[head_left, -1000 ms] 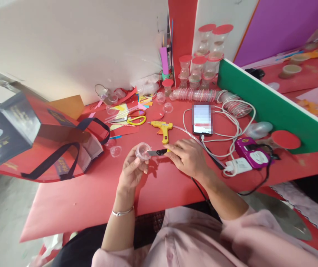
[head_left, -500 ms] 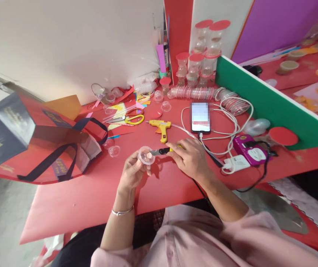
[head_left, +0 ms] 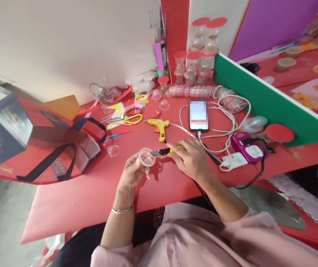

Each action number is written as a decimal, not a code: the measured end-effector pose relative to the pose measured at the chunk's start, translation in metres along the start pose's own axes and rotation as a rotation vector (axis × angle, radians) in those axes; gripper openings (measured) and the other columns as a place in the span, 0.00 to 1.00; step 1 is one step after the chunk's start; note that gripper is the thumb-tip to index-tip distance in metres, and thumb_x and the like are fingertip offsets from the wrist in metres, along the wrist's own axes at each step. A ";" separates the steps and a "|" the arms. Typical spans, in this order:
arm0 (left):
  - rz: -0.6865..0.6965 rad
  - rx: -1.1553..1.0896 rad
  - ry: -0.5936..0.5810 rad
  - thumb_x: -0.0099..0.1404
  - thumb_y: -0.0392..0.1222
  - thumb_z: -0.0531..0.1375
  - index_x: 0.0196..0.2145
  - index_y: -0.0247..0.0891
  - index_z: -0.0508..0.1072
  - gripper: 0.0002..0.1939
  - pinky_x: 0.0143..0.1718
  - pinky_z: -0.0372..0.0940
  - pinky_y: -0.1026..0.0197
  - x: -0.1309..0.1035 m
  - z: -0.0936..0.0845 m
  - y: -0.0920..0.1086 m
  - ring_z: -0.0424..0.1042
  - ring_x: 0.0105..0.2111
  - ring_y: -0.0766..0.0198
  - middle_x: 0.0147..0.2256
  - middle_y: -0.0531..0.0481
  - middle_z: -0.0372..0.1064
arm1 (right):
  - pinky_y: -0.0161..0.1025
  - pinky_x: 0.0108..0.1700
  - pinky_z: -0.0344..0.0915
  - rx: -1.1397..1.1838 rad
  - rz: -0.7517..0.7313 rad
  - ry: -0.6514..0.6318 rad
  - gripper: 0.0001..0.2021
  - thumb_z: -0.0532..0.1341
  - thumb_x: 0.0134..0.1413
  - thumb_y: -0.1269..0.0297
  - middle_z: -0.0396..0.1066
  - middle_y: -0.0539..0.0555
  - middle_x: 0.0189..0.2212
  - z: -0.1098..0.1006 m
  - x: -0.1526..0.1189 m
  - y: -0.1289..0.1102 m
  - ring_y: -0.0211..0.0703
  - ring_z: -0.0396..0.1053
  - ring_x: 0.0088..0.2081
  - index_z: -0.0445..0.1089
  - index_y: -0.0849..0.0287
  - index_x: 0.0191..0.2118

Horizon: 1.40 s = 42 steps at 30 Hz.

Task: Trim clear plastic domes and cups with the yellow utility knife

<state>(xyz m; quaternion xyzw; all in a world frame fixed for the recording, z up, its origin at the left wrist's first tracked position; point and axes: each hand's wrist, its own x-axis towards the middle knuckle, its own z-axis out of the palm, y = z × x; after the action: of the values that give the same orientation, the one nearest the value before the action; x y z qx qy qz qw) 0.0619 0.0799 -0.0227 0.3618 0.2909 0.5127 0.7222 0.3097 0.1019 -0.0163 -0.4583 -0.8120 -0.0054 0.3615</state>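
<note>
My left hand (head_left: 132, 171) grips a small clear plastic cup (head_left: 147, 157) by its side, its round rim facing up toward me. My right hand (head_left: 190, 157) is closed around a yellow and black utility knife (head_left: 164, 151). The knife's blade points left and its tip is at the cup's inside or rim; exact contact is too small to tell. Just beyond my hands a yellow glue gun (head_left: 160, 128) lies on the red table (head_left: 92, 200). Scissors with yellow handles (head_left: 133, 118) rest on paper scraps to its left.
A red and dark bag (head_left: 53, 137) stands at the left. Behind lie a phone (head_left: 198, 115), looped white cable and stacked clear cups (head_left: 190, 91). Hourglass-shaped cup pairs with red lids stand at the back. A purple power adapter (head_left: 248, 147) sits right, near a green divider (head_left: 270, 104).
The view has shifted slightly. Both hands keep nearly the same pose, and the cup's opening looks turned a little more toward the camera.
</note>
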 end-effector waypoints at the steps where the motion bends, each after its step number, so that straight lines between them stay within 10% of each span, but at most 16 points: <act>1: 0.002 0.001 0.006 0.63 0.50 0.68 0.48 0.29 0.77 0.22 0.18 0.73 0.63 0.000 0.001 0.000 0.71 0.21 0.66 0.30 0.45 0.74 | 0.44 0.43 0.55 0.015 0.004 -0.004 0.15 0.61 0.67 0.55 0.74 0.53 0.34 0.000 0.001 0.000 0.45 0.65 0.37 0.77 0.52 0.53; 33: -0.220 -0.128 -0.136 0.72 0.53 0.58 0.47 0.32 0.74 0.20 0.10 0.64 0.66 0.001 -0.008 -0.001 0.69 0.13 0.66 0.27 0.46 0.75 | 0.46 0.44 0.54 -0.007 -0.001 -0.017 0.16 0.61 0.67 0.54 0.75 0.54 0.36 0.001 -0.006 -0.003 0.46 0.65 0.39 0.75 0.50 0.55; 42: -0.115 -0.025 0.129 0.66 0.53 0.66 0.51 0.33 0.73 0.24 0.16 0.70 0.69 0.004 0.003 -0.003 0.78 0.28 0.61 0.36 0.42 0.77 | 0.46 0.44 0.53 -0.012 0.006 -0.033 0.15 0.61 0.66 0.56 0.74 0.53 0.36 0.007 -0.006 0.004 0.46 0.64 0.38 0.75 0.51 0.54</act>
<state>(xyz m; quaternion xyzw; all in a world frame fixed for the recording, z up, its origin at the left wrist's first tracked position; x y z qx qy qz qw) 0.0669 0.0826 -0.0241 0.3018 0.3507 0.4960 0.7347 0.3108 0.1022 -0.0261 -0.4630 -0.8164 -0.0016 0.3451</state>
